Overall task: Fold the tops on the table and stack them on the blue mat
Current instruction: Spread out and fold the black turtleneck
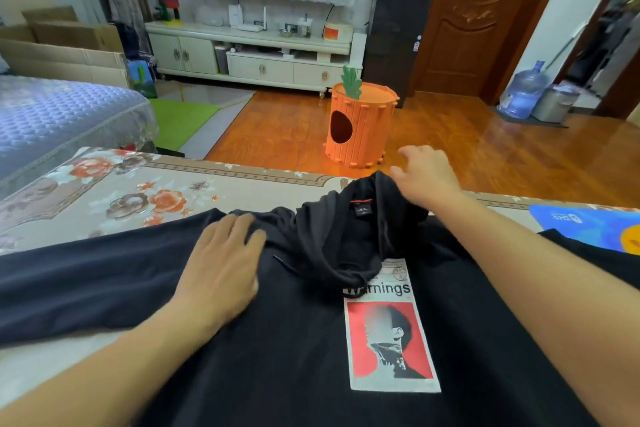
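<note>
Hoodie [311, 340] first: it's black, spread face up right in front of the person, with the hem end near and the hood [349, 229] at the far end, so the long axis of the body runs near to far. One sleeve [86, 274] stretches out to the left along the table. The printed patch [389, 329] sits a bit right of middle.

The left hand [225, 270] lies flat on the left shoulder area, fingers straight and a little spread, pressing the cloth and holding nothing. The right hand [422, 173] is at the far edge of the hood. Its fingers look loosely curled and seem to lift or pinch the fabric, but I can't tell for sure whether it really has a grip. My guess is the hood gets flattened next, and the right hand is the closer one for that.

The blue mat [581, 225] is off to the right, partly under another bit of black cloth, so the finished fold has to travel right.

The surface is a table with a floral cover [121, 191]. Past it are a wood floor, an orange carrot-shaped stool or bin [360, 128], a white cabinet [249, 55] and a bed [52, 114] on the left.
</note>
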Demonstrator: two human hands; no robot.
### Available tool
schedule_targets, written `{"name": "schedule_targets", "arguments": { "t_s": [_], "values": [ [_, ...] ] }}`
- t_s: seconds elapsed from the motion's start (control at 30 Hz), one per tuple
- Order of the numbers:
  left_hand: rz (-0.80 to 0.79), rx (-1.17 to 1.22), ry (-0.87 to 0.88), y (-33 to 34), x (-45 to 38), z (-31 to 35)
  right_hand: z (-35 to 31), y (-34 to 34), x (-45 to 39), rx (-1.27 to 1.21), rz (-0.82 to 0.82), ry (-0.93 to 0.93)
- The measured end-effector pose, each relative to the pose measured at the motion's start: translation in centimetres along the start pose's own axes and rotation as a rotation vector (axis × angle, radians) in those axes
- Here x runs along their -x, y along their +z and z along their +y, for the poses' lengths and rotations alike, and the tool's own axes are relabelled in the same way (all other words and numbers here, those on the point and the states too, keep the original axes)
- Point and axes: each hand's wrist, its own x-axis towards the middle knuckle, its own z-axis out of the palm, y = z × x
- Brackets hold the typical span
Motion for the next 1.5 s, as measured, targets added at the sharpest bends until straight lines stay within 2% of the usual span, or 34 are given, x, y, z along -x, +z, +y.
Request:
{"name": "schedule_targets", "arguments": {
  "t_s": [0.03, 0.1, 0.17, 0.23, 0.3, 0.37, 0.43, 0.47, 0.53, 0.57, 0.6, 0.63, 0.7, 0.8, 0.93, 1.0, 1.13, 1.23, 1.27, 1.33, 1.4, 1.43, 1.5],
  "values": [
    [0.026, 0.134, -0.007, -0.9, -1.8, 1.0, 0.1, 0.1, -1.0, -0.041, -0.092, 0.072],
    [0.032, 0.512, -0.193, -2.3, -6.6, 3.4, 0.2, 1.1, -1.9, -0.19, -0.267, 0.144],
    [-0.1, 0.714, -0.387, -2.1, -11.7, 5.3, 0.7, 2.5, -1.9, -0.215, -0.342, 0.177],
    [-0.4, 0.685, -0.419, -1.7, -15.0, 6.6, 1.6, 3.2, -1.2, -0.231, -0.392, 0.19],
    [-0.708, 0.505, -0.359, -2.3, -16.1, 7.2, 2.7, 2.3, -0.4, -0.256, -0.476, 0.163],
    [-0.779, 0.424, -0.259, -3.1, -16.2, 6.6, 3.9, 0.3, 0.1, -0.224, -0.512, 0.126],
    [-0.694, 0.487, -0.267, -4.6, -16.8, 5.6, 4.8, -2.2, -0.3, -0.183, -0.433, 0.08],
    [-0.589, 0.522, -0.312, -5.5, -17.8, 5.0, 4.9, -3.2, -1.1, -0.166, -0.317, 0.071],
    [-0.227, 0.675, -0.463, -7.1, -20.9, 3.9, 4.9, -4.8, -4.0, -0.165, 0.009, 0.115],
    [-0.046, 0.84, -0.53, -7.6, -22.9, 3.5, 4.7, -5.1, -5.5, -0.173, 0.15, 0.124],
    [0.086, 1.023, -0.574, -8.0, -24.7, 3.5, 4.4, -5.3, -6.7, -0.205, 0.211, 0.116],
    [0.14, 1.151, -0.582, -8.0, -26.1, 3.5, 4.1, -5.3, -7.6, -0.237, 0.192, 0.082],
    [0.102, 1.242, -0.539, -7.3, -27.7, 4.0, 3.7, -4.7, -8.2, -0.309, -0.008, 0.034],
    [-0.126, 1.129, -0.365, -5.4, -23.0, 6.7, 4.7, -2.5, -5.3, -0.229, -0.23, 0.061],
    [-0.378, 0.515, -0.217, 0.1, -11.1, 10.1, 9.8, 1.8, 1.6, 0.061, -0.482, 0.028],
    [-0.426, 0.323, -0.245, 2.5, -7.1, 10.0, 11.9, 3.6, 4.1, 0.224, -0.551, -0.015],
    [-0.412, 0.137, -0.217, 3.3, -2.4, 10.6, 17.0, 2.5, 9.5, 0.285, -0.487, 0.028],
    [-0.426, 0.133, -0.293, 2.8, -2.6, 10.9, 22.1, 0.7, 11.7, 0.26, -0.296, 0.174],
    [-0.475, 0.127, -0.327, 2.5, -3.0, 11.4, 24.3, -0.2, 12.5, 0.246, -0.294, 0.25],
    [-0.574, 0.113, -0.407, 1.5, -3.7, 12.5, 27.5, -1.7, 13.4, 0.169, -0.417, 0.4],
    [-0.615, 0.078, -0.504, 0.7, -3.8, 14.2, 29.8, -2.4, 13.7, 0.089, -0.389, 0.501],
    [-0.585, 0.033, -0.505, 0.2, -4.0, 15.3, 30.6, -2.6, 13.8, 0.057, -0.328, 0.551],
    [-0.386, -0.043, -0.322, -0.5, -4.2, 18.1, 31.8, -3.3, 14.2, 0.037, -0.203, 0.645]
  ]
}}
